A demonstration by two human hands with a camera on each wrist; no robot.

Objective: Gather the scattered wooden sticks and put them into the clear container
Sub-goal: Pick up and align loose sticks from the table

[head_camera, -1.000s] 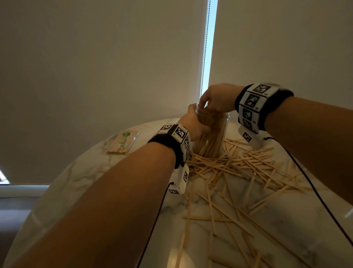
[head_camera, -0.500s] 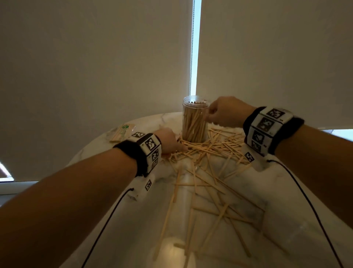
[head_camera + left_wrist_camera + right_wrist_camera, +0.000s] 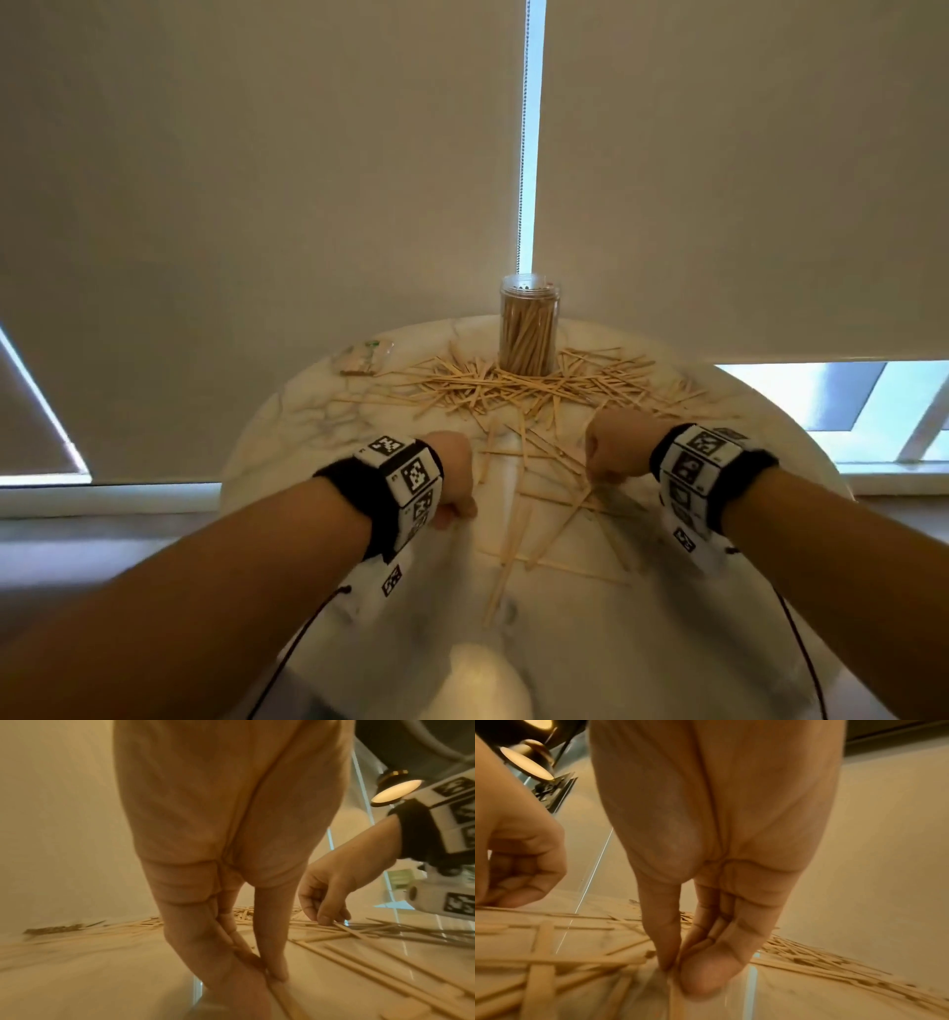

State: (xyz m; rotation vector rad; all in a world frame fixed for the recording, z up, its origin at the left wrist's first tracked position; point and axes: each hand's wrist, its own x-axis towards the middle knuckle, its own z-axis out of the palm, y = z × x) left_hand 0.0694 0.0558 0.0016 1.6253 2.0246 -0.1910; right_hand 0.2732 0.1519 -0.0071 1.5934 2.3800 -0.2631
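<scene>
The clear container [image 3: 529, 329] stands upright at the far side of the table, packed with sticks. Wooden sticks [image 3: 513, 388] lie heaped around its base, and looser ones [image 3: 544, 509] are strewn between my hands. My left hand [image 3: 457, 509] is down on the table at the left of the loose sticks. In the left wrist view its thumb and fingertips [image 3: 264, 973] pinch the end of a stick [image 3: 282, 998] lying flat. My right hand [image 3: 595, 470] is down at the right. In the right wrist view it [image 3: 675, 971] pinches a stick [image 3: 676, 992] against the tabletop.
The round marble table [image 3: 287, 426] drops off on the left and right. A small wrapped packet [image 3: 362, 354] lies at the far left. Closed blinds hang right behind the container. A lamp's glare [image 3: 482, 673] sits on the near tabletop.
Both hands left the container and came back toward me, down onto the loose sticks in the near middle. The view pulled back, so the container now stands far off.
</scene>
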